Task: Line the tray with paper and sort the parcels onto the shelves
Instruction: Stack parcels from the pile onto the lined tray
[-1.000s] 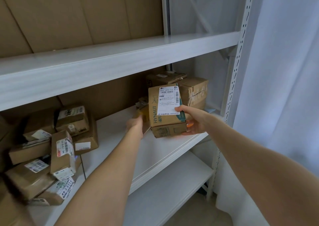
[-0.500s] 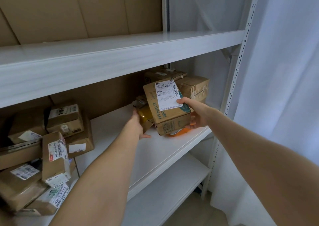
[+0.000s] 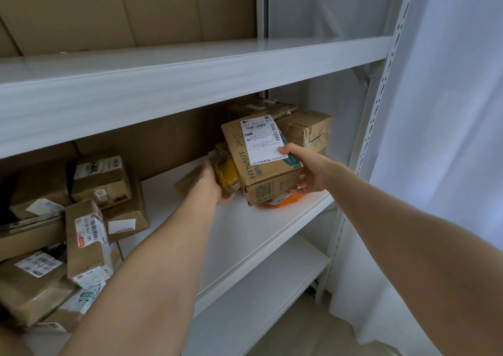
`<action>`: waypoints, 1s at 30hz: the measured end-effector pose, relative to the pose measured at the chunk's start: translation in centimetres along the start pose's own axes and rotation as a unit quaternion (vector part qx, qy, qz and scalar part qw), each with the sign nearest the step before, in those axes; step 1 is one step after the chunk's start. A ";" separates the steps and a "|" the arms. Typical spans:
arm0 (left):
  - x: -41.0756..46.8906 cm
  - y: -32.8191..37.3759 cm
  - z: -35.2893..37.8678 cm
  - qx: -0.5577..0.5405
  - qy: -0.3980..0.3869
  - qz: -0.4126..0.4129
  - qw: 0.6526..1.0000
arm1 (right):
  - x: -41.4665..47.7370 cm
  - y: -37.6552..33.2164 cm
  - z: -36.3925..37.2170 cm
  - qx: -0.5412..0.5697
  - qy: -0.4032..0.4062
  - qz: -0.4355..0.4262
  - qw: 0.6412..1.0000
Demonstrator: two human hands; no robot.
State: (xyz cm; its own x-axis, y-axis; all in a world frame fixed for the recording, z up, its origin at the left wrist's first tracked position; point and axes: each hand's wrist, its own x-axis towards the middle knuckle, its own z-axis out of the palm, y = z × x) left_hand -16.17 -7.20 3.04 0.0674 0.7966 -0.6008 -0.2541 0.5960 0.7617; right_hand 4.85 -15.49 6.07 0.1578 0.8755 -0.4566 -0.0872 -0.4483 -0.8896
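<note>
A brown HYNAUT carton [image 3: 261, 170] with a white shipping label is held tilted over the middle shelf [image 3: 245, 236], near its right end. My right hand [image 3: 307, 170] grips its right side, thumb on the label. My left hand [image 3: 215, 184] holds a small yellow taped parcel [image 3: 227, 176] just left of the carton. An orange packet [image 3: 280, 202] lies on the shelf under the carton. Behind it stand two brown taped boxes [image 3: 307, 130] against the back.
A pile of several labelled brown parcels [image 3: 87, 219] fills the left end of the middle shelf. An upper shelf [image 3: 190, 75] runs across above; a lower shelf [image 3: 258, 301] lies below. The perforated upright [image 3: 381, 105] and a white curtain [image 3: 449, 138] bound the right.
The carton has moved slightly back and tilted over the orange packet. My left hand has closed on the yellow parcel beside it. The view has shifted a little right.
</note>
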 end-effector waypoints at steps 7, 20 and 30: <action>-0.1 1.3 -5.0 0.201 0.268 0.185 0.924 | 0.3 1.2 2.6 0.012 -0.033 0.029 0.999; -4.3 2.9 -9.9 0.326 0.369 0.352 0.796 | 2.6 7.4 11.4 -0.078 -0.051 0.114 0.989; -5.0 5.1 -3.0 0.251 0.266 0.354 0.861 | 2.8 3.0 11.4 -0.346 0.182 -0.269 0.880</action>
State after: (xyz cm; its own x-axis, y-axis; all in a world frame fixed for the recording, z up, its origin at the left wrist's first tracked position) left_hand -20.73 -8.42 9.19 -0.4180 0.8987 0.1326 0.4082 0.0554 0.9112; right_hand -6.13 -12.27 2.21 0.3085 0.9355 0.1722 0.6961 -0.0986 -0.7111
